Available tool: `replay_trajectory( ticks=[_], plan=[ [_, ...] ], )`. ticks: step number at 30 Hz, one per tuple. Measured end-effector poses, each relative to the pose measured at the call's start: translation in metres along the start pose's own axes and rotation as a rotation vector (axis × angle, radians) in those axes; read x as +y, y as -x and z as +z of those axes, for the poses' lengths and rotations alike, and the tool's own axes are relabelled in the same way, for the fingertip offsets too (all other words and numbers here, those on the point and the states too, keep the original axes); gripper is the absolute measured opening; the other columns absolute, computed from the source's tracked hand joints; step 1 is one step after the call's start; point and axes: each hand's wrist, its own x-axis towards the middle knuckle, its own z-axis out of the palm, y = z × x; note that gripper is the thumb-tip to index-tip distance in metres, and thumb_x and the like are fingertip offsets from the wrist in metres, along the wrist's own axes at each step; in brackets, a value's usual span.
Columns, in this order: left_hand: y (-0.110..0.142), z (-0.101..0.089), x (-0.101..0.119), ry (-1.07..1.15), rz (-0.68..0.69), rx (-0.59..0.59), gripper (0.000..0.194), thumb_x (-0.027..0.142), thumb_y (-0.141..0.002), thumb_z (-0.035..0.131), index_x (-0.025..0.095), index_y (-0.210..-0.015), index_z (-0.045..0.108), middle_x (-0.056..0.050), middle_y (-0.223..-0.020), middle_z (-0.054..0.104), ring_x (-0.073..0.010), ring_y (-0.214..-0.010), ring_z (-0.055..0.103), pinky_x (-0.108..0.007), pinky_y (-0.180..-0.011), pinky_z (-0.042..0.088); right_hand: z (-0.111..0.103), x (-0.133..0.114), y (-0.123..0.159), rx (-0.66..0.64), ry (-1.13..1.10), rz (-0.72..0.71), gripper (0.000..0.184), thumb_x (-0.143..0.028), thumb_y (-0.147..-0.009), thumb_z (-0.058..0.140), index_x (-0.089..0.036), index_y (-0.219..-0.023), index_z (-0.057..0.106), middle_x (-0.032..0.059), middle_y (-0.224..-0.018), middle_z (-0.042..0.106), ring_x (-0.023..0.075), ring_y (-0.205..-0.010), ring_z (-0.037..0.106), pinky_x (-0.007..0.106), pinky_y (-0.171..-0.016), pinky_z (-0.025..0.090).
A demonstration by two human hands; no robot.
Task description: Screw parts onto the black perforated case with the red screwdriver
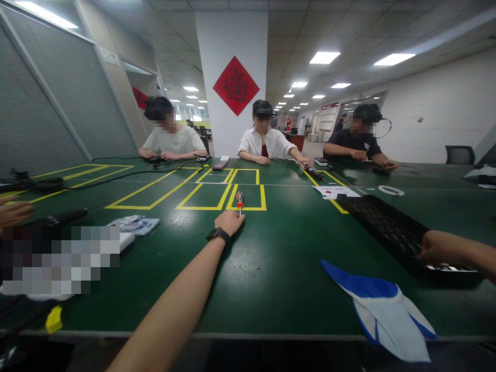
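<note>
My left hand (229,222), with a dark watch at its wrist, is closed around the metal shaft of a screwdriver (240,198). The screwdriver's red and clear handle points away from me, over a yellow taped rectangle. Far to the right, my right hand (439,249) has its fingers curled down at the near end of a long black slotted case (391,227). What those fingers grip is hidden. Pale metallic pieces show in the case beneath that hand. A blue and white glove (387,310) lies at the table's front edge, left of the case's near end.
Three people sit across the green table (271,289). Another person's hand (15,213) shows at the left edge, near a black tool (58,219). Packets (135,225) lie left of my arm. A white sheet (336,192) and a tape roll (391,190) lie beyond the case.
</note>
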Motion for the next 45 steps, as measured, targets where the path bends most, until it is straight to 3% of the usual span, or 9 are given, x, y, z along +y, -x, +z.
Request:
replay_trajectory(
  ticks=[4, 9, 16, 26, 30, 34, 38, 42, 45],
  plan=[
    [0.001, -0.002, 0.000, 0.010, 0.008, -0.002, 0.048, 0.055, -0.077, 0.034, 0.021, -0.068, 0.066, -0.008, -0.080, 0.067, -0.0226, -0.078, 0.061, -0.028, -0.063, 0.045, -0.002, 0.001, -0.008, 0.100, -0.025, 0.124, 0.031, -0.040, -0.070, 0.052, -0.015, -0.072, 0.068, 0.0117, -0.076, 0.067, 0.0248, -0.072, 0.062, 0.032, -0.061, 0.043],
    [0.002, -0.004, 0.001, 0.019, -0.003, -0.012, 0.047, 0.054, -0.078, 0.034, 0.022, -0.070, 0.068, -0.008, -0.083, 0.067, -0.0227, -0.080, 0.061, -0.029, -0.064, 0.045, 0.020, 0.012, -0.014, 0.271, -0.046, -0.033, 0.031, -0.031, -0.072, 0.046, -0.016, -0.089, 0.067, 0.0114, -0.098, 0.066, 0.0265, -0.084, 0.062, 0.034, -0.070, 0.046],
    [0.000, -0.001, 0.000, 0.000, -0.007, -0.006, 0.048, 0.055, -0.078, 0.034, 0.022, -0.073, 0.068, -0.009, -0.085, 0.067, -0.0230, -0.082, 0.062, -0.029, -0.065, 0.045, 0.026, 0.055, -0.007, 0.165, -0.015, -0.023, 0.023, -0.032, -0.062, 0.055, -0.019, -0.075, 0.070, 0.0092, -0.083, 0.069, 0.0279, -0.077, 0.064, 0.036, -0.067, 0.048],
    [0.000, 0.001, -0.002, 0.003, 0.005, 0.003, 0.048, 0.055, -0.077, 0.034, 0.021, -0.071, 0.067, -0.008, -0.083, 0.067, -0.0219, -0.079, 0.061, -0.027, -0.063, 0.044, 0.019, 0.065, -0.001, 0.160, -0.044, -0.180, 0.025, -0.033, -0.066, 0.055, -0.020, -0.082, 0.070, 0.0072, -0.088, 0.068, 0.0255, -0.082, 0.062, 0.033, -0.071, 0.046],
    [0.002, -0.002, 0.001, 0.006, -0.001, -0.006, 0.048, 0.055, -0.078, 0.033, 0.022, -0.073, 0.068, -0.009, -0.084, 0.067, -0.0225, -0.080, 0.061, -0.028, -0.064, 0.044, 0.005, 0.049, 0.005, 0.191, -0.083, -0.119, 0.027, -0.037, -0.068, 0.056, -0.020, -0.085, 0.070, 0.0058, -0.088, 0.069, 0.0247, -0.081, 0.063, 0.031, -0.070, 0.046],
    [0.004, -0.004, 0.003, -0.005, -0.007, -0.008, 0.047, 0.054, -0.078, 0.034, 0.022, -0.074, 0.068, -0.008, -0.087, 0.067, -0.0218, -0.082, 0.061, -0.027, -0.066, 0.044, 0.000, 0.004, 0.002, 0.337, -0.114, -0.167, 0.028, -0.037, -0.071, 0.053, -0.018, -0.087, 0.066, 0.0066, -0.092, 0.068, 0.0234, -0.084, 0.062, 0.030, -0.073, 0.044],
    [0.004, -0.005, 0.003, -0.002, 0.002, -0.018, 0.048, 0.055, -0.078, 0.033, 0.022, -0.073, 0.068, -0.008, -0.087, 0.068, -0.0214, -0.081, 0.061, -0.026, -0.065, 0.044, 0.004, -0.020, -0.010, 0.280, -0.149, -0.194, 0.027, -0.035, -0.070, 0.054, -0.016, -0.088, 0.064, 0.0077, -0.092, 0.067, 0.0223, -0.086, 0.061, 0.029, -0.075, 0.043],
    [0.002, -0.002, 0.001, -0.002, 0.005, -0.009, 0.048, 0.056, -0.078, 0.033, 0.023, -0.074, 0.068, -0.008, -0.087, 0.068, -0.0217, -0.081, 0.061, -0.027, -0.064, 0.044, 0.003, 0.014, -0.015, 0.272, -0.148, -0.078, 0.037, -0.043, -0.068, 0.056, -0.016, -0.091, 0.065, 0.0090, -0.094, 0.067, 0.0243, -0.087, 0.061, 0.031, -0.073, 0.044],
    [0.000, 0.000, 0.000, -0.016, -0.004, -0.004, 0.048, 0.055, -0.078, 0.033, 0.023, -0.074, 0.068, -0.008, -0.088, 0.068, -0.0221, -0.083, 0.062, -0.027, -0.066, 0.045, 0.003, 0.054, -0.012, 0.149, -0.082, 0.072, 0.033, -0.043, -0.060, 0.061, -0.016, -0.079, 0.069, 0.0095, -0.084, 0.069, 0.0267, -0.080, 0.062, 0.034, -0.069, 0.044]
  ],
)
